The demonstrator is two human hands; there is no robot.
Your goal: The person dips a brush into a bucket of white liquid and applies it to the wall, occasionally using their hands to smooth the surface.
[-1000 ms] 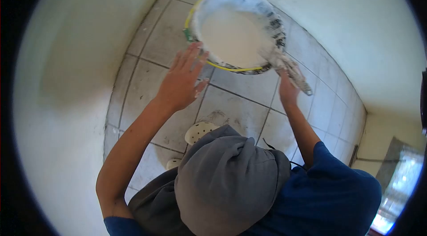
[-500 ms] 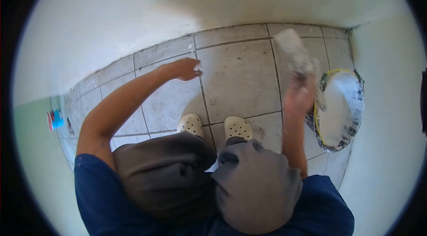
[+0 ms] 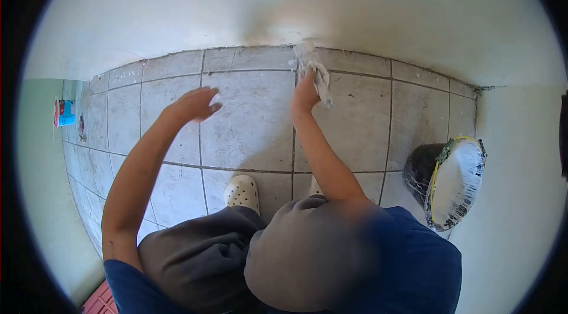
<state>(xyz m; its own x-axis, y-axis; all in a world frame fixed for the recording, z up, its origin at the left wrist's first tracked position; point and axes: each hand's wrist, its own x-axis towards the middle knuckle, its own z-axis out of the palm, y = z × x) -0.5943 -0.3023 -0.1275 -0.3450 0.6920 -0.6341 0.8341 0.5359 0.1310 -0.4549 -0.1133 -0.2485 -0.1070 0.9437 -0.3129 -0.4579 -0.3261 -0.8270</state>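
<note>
My right hand (image 3: 305, 90) is closed on a whitish, paint-smeared tool with a pale cloth-like piece (image 3: 321, 80) at its side. The flat end of the tool (image 3: 305, 52) is at the foot of the pale wall (image 3: 284, 12), near where it meets the tiled floor (image 3: 248, 113). To the left, my left hand (image 3: 195, 105) hovers above the tiles, holding nothing, its thumb and fingers apart.
At the right stands a black bucket (image 3: 421, 172) with white paint or paste inside and on its rim, near the right wall. A blue and red container (image 3: 65, 113) is at the far left. A red slatted object (image 3: 102, 301) shows at lower left. Cream clogs (image 3: 241, 192) are below.
My right hand has moved left from beside the bucket to the foot of the wall with the tool. The view has shifted, and my left hand's fingers are more spread.
</note>
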